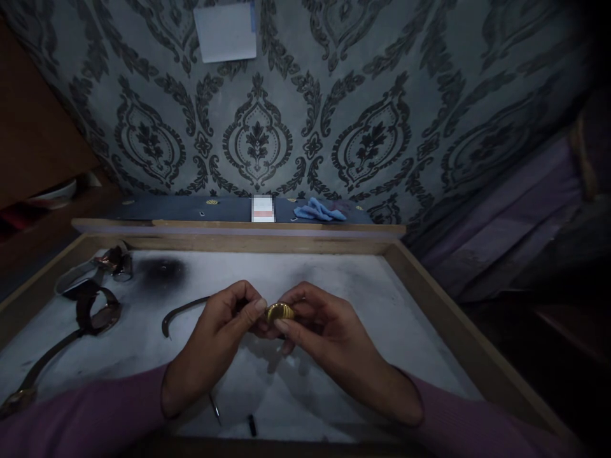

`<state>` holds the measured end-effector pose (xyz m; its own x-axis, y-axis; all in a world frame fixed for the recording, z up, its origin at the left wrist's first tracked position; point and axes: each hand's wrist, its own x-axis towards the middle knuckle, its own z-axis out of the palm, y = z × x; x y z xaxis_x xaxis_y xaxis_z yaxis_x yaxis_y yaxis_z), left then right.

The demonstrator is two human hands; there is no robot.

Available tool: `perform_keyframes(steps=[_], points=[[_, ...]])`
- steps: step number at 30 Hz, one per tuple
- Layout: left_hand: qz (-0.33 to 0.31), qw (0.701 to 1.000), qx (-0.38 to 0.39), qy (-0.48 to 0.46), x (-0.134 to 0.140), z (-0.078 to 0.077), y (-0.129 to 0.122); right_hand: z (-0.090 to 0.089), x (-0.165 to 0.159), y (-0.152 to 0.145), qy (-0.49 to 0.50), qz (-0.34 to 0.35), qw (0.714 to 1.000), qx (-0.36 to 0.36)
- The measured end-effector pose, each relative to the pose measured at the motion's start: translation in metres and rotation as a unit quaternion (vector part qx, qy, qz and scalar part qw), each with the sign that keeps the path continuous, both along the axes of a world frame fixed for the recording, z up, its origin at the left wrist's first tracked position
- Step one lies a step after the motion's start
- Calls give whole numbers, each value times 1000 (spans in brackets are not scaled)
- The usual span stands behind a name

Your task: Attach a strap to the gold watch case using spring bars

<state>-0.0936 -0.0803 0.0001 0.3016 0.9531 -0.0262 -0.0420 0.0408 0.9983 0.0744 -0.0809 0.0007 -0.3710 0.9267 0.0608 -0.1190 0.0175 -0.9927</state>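
Between my two hands is a small gold watch case [280,312] with a dark, hollow-looking middle and a ridged side. My left hand [220,331] pinches its left edge with thumb and fingertips. The right side is gripped by my right hand [329,327], its thumb along the lower edge. A curved dark watch strap [184,310] lies on the white work surface, partly hidden behind my left hand. Below my hands rest a thin metal tool [215,409], part covered by my left wrist, and a short black piece [252,425].
Several watches, including one with a dark band [98,312], lie at the left of the white board [353,270]. A raised wooden rim [439,318] surrounds it. Behind, a ledge holds a blue cloth [319,210] and a small blurred box [263,208]. Patterned wallpaper covers the wall.
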Motion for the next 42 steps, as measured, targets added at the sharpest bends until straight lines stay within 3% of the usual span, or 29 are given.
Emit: perform_keyframes(steps=[26, 42], points=[[10, 996, 59, 61, -2, 0, 1, -4, -2, 1, 16, -5, 1000, -3], [13, 997, 50, 54, -2, 1, 1, -3, -4, 1, 12, -12, 1000, -3]])
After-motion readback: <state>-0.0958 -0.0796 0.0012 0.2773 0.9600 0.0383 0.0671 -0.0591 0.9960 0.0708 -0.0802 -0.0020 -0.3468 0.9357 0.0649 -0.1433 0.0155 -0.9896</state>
